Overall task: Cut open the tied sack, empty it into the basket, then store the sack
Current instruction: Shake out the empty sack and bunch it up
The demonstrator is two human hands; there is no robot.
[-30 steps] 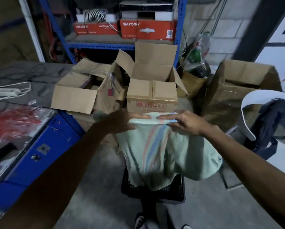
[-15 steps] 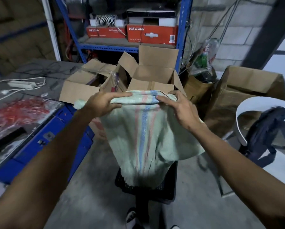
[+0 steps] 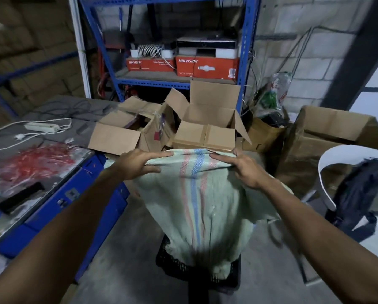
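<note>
A pale green woven sack (image 3: 205, 202) with red and blue stripes hangs upside down in front of me. Its lower end droops into a black plastic basket (image 3: 172, 264) on the floor. My left hand (image 3: 137, 163) grips the sack's upper edge on the left, and my right hand (image 3: 245, 170) grips the same edge on the right. The sack covers most of the basket, so what lies inside it is hidden.
A blue bench (image 3: 52, 205) with red wires, a black tool and a white power strip (image 3: 42, 127) runs along the left. Open cardboard boxes (image 3: 205, 126) stand behind the sack under a blue shelf rack (image 3: 247, 62). A white chair (image 3: 328, 172) with a dark bag (image 3: 359, 194) stands at right.
Both hands have lifted the sack's top edge higher and pulled it taut. The sack now hangs longer above the basket. My view has tilted upward.
</note>
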